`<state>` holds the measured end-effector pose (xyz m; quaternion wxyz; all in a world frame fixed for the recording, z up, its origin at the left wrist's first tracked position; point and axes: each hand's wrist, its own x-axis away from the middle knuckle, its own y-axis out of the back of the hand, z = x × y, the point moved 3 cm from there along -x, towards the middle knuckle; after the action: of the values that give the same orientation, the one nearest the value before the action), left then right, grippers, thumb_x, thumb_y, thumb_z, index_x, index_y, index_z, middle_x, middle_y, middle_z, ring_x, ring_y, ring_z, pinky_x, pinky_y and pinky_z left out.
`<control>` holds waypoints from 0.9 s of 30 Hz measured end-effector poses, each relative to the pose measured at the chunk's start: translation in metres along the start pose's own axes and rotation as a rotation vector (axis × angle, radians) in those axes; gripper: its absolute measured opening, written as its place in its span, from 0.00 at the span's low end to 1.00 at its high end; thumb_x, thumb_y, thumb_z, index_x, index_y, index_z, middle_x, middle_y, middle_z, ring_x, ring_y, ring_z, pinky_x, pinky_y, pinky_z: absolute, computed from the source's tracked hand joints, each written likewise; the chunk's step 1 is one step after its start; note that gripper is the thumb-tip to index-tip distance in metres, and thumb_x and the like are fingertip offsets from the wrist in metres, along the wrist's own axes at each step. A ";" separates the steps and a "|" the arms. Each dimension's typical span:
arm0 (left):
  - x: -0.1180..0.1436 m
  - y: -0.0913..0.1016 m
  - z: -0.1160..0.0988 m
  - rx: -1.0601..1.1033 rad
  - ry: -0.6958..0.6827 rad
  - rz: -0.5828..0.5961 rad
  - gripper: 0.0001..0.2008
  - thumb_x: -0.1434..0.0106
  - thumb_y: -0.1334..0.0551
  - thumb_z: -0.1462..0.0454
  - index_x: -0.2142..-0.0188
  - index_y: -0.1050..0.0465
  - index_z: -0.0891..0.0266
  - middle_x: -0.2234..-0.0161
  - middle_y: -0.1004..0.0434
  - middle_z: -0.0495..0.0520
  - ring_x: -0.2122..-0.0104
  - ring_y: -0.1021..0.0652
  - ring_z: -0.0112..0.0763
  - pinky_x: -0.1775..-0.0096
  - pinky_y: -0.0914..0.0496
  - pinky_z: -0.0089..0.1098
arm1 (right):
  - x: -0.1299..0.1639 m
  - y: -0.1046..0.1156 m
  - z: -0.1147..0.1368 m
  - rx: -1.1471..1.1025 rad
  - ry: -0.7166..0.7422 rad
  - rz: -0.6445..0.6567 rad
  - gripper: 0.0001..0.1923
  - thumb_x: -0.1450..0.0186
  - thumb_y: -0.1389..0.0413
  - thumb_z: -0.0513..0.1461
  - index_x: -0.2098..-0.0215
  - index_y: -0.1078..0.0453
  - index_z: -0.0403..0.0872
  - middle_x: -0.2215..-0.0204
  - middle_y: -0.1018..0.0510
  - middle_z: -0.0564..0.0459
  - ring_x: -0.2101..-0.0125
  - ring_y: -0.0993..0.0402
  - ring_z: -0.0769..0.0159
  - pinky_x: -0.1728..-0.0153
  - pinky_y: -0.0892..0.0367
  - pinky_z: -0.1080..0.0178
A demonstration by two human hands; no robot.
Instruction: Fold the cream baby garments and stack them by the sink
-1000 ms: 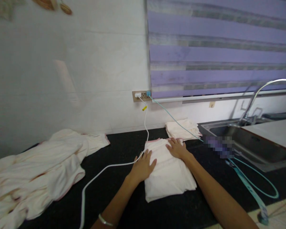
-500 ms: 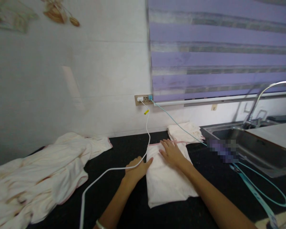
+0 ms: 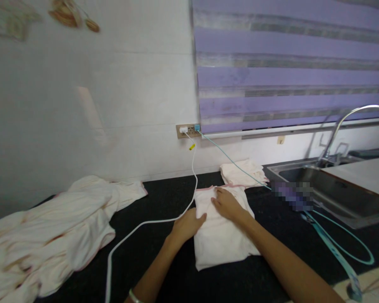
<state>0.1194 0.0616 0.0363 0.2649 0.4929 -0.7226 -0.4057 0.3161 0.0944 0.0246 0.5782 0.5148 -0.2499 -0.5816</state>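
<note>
At centre frame, on the black stone countertop (image 3: 164,198), lies a folded cream cloth with a thin pink hem (image 3: 222,240), its long axis running from 6 to 12 o'clock. Right hand (image 3: 225,203): laid palm down on the upper half of the folded cloth, fingers extended and slightly parted, pointing toward 11 o'clock. Left hand (image 3: 187,224): resting at the cloth's 9 o'clock edge, thumb lying over the fabric; the remaining fingers curl at the edge, and whether they pinch the cloth cannot be told. A thin silver bangle (image 3: 133,296) circles the left wrist.

A white power cable (image 3: 194,176) descends from the wall socket (image 3: 188,129) at 12 o'clock, passes just beside the left hand, and runs off toward 7 o'clock. A pale teal cable (image 3: 337,252) leaves the same socket toward 4 o'clock, crossing a second folded cream cloth (image 3: 240,172) that lies at 1 o'clock of the first, touching its far edge. At 9 o'clock, well apart, sprawls an unfolded heap of cream fabric (image 3: 50,235). At 3 o'clock sits a stainless steel sink (image 3: 341,191) with a curved chrome tap (image 3: 347,122), below a purple striped window blind (image 3: 290,67).
</note>
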 end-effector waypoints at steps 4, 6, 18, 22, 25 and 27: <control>-0.012 -0.002 0.009 0.363 -0.033 0.028 0.24 0.35 0.40 0.51 0.48 0.25 0.66 0.50 0.19 0.62 0.51 0.20 0.48 0.50 0.27 0.39 | -0.001 0.013 -0.005 -0.073 -0.035 -0.156 0.18 0.29 0.51 0.41 0.55 0.23 0.39 0.53 0.20 0.35 0.52 0.25 0.56 0.47 0.37 0.60; -0.015 -0.002 0.012 0.472 -0.003 0.010 0.25 0.39 0.36 0.52 0.48 0.26 0.66 0.49 0.19 0.62 0.50 0.21 0.48 0.49 0.27 0.38 | -0.002 0.020 -0.008 -0.081 -0.072 -0.207 0.17 0.30 0.52 0.40 0.66 0.23 0.42 0.66 0.19 0.40 0.63 0.25 0.58 0.55 0.36 0.60; 0.000 0.008 0.019 0.957 0.254 0.178 0.33 0.54 0.28 0.62 0.47 0.32 0.61 0.54 0.20 0.58 0.55 0.20 0.43 0.62 0.25 0.32 | -0.005 0.039 -0.009 -0.197 -0.064 -0.316 0.16 0.36 0.51 0.39 0.82 0.42 0.48 0.83 0.38 0.56 0.77 0.43 0.69 0.71 0.50 0.64; -0.002 0.011 0.020 0.945 0.252 0.242 0.29 0.56 0.34 0.66 0.51 0.26 0.63 0.61 0.18 0.54 0.62 0.20 0.39 0.66 0.29 0.30 | -0.003 0.036 -0.011 -0.195 -0.043 -0.261 0.10 0.36 0.49 0.37 0.76 0.35 0.47 0.77 0.30 0.53 0.73 0.38 0.67 0.68 0.46 0.65; -0.001 0.022 0.026 0.951 0.176 0.429 0.26 0.59 0.36 0.68 0.57 0.22 0.64 0.63 0.17 0.54 0.63 0.20 0.40 0.64 0.29 0.31 | -0.004 0.029 -0.013 -0.207 -0.006 -0.202 0.05 0.37 0.46 0.36 0.70 0.30 0.46 0.71 0.25 0.52 0.69 0.32 0.66 0.65 0.41 0.65; 0.001 0.031 0.035 0.937 0.135 0.532 0.24 0.61 0.36 0.69 0.59 0.20 0.63 0.62 0.17 0.53 0.60 0.20 0.41 0.58 0.29 0.32 | -0.004 0.023 -0.012 -0.240 0.041 -0.142 0.05 0.37 0.43 0.37 0.63 0.27 0.45 0.64 0.21 0.49 0.64 0.29 0.65 0.60 0.37 0.65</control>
<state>0.0762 0.0778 0.0438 0.1563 0.3833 -0.9074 0.0734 0.3359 0.0973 0.0419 0.5981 0.4701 -0.1297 -0.6359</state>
